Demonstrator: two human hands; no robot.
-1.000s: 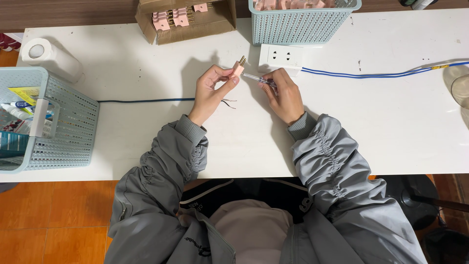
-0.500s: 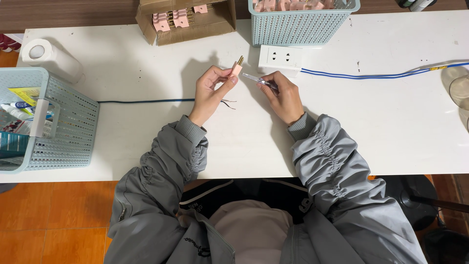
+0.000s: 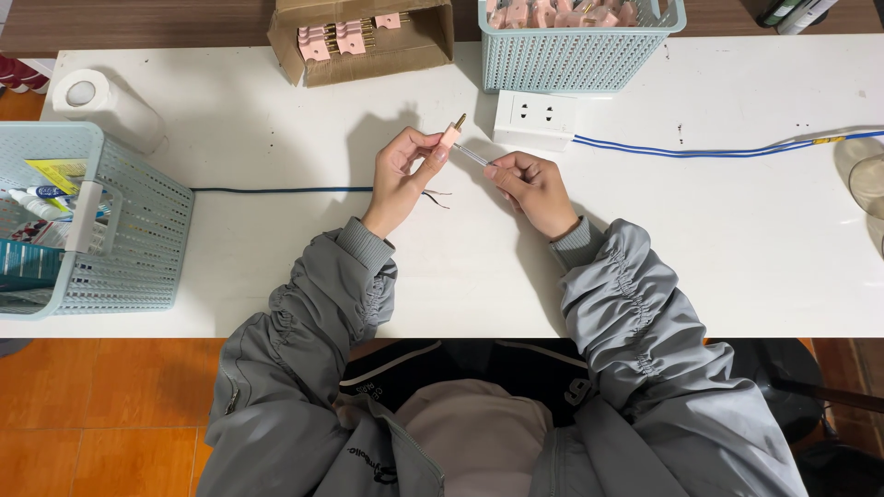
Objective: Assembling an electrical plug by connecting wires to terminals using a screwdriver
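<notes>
My left hand [image 3: 402, 175] pinches a small pink plug part [image 3: 450, 134] with brass prongs, held just above the white table [image 3: 276, 239]. My right hand [image 3: 529, 184] grips a thin screwdriver [image 3: 471, 155] whose tip meets the pink part. A dark cable [image 3: 276, 190] runs from the left to my left hand, its bare wire ends showing beside my palm.
A white socket block [image 3: 537, 117] with a blue cord [image 3: 700, 152] lies just beyond my hands. Behind stand a cardboard box [image 3: 368, 41] of pink parts and a teal basket [image 3: 575, 46] of pink parts. Another teal basket [image 3: 101, 221] and a paper roll [image 3: 106, 106] sit left.
</notes>
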